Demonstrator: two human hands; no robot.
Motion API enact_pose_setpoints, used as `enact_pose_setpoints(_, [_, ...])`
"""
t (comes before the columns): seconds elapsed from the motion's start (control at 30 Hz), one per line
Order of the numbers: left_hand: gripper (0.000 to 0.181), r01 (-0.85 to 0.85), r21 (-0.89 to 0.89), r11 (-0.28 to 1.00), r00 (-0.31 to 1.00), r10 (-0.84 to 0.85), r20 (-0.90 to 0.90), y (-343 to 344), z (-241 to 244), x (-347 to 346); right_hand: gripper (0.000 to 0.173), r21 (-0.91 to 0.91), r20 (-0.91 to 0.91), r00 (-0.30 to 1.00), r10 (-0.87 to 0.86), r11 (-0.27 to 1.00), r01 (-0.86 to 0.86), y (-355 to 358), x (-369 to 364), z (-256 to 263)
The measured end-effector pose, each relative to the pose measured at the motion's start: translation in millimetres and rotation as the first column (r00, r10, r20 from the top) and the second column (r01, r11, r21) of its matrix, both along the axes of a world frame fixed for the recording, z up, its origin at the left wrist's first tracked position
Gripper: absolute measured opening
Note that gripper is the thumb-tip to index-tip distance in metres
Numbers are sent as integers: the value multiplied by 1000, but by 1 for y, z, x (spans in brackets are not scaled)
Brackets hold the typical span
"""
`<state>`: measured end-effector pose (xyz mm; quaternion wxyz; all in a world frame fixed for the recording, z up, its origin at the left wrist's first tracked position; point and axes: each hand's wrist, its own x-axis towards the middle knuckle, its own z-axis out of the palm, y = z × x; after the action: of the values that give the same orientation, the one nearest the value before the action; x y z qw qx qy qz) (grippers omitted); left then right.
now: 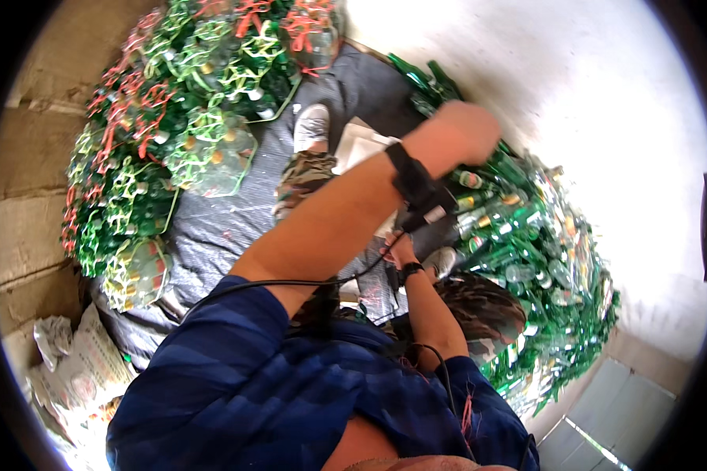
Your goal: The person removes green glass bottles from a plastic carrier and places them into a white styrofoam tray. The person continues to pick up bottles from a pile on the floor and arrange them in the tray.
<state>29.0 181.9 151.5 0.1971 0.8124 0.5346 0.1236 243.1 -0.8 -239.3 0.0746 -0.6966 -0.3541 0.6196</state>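
My left arm reaches across to the upper right. My left hand (pixel 468 132) is blurred by motion in front of the white wall and a heap of loose glass bottles (pixel 524 229); its fingers cannot be made out. A black strap with a small device (pixel 418 182) sits on that wrist. My right hand (pixel 402 250) is low between my knees, next to a white shoe (pixel 442 262). The device on the left wrist partly covers it, and whether it holds anything is unclear. Beyond my hands, a pale flat box or tray (pixel 362 144) lies between my feet.
Bundles of green and clear bottles tied with red and green plastic strapping (pixel 206 141) are stacked at left. A dark woven sheet (pixel 218 226) covers the floor. A white wall (pixel 565 88) backs the heap. A black cable (pixel 330 281) crosses my arm. Printed sacks (pixel 82 359) stand lower left.
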Motion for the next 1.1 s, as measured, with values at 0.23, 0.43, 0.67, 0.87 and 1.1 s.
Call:
enact_pose_setpoints(0.23, [21,-237,101,966,963,220,153,7,3,-28,46,-135,-50,997,-58,990,50,-4,-14,15])
enact_pose_setpoints(0.43, [19,-275,133,952,947,245,209,2,11,-39,39,-143,-149,966,-210,972,189,-2,-18,7])
enact_pose_setpoints(0.67, [22,-277,139,951,947,246,205,8,13,-37,25,-134,-177,940,-292,953,271,5,-12,-13])
enact_pose_setpoints(0.87, [26,-262,209,942,955,222,196,19,-4,-41,25,-1,-415,907,67,997,-74,4,11,-42])
enact_pose_setpoints(1.1, [23,-200,123,972,976,187,109,10,-7,-23,21,-229,-237,935,-264,950,210,4,-14,-39])
